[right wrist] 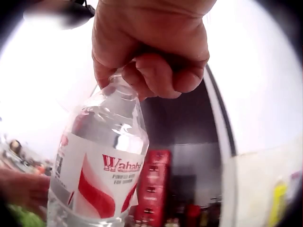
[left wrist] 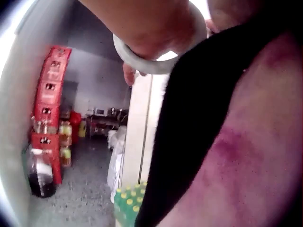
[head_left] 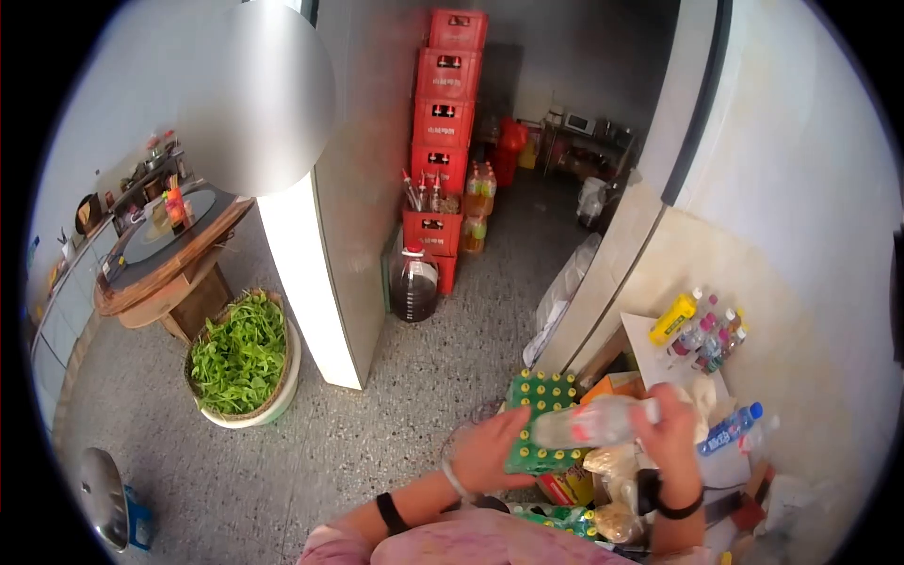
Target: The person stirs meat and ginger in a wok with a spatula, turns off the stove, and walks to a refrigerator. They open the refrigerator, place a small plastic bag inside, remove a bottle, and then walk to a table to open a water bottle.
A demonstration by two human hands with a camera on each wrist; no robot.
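Observation:
My right hand grips a clear plastic water bottle by its neck and cap. In the head view the bottle lies nearly sideways, its base toward the left. The right wrist view shows the curled fingers round the top of the bottle, above a white and red label. My left hand is held with fingers extended near the bottle's base, with nothing in its grasp. Behind the bottle is a green pack of yellow-capped bottles. In the left wrist view the sleeve and a white bangle hide most of the left hand.
Several drink bottles stand on a white surface at right, with a blue-capped bottle lying nearer. Bagged goods sit below the hands. Stacked red crates and a basket of greens stand farther off.

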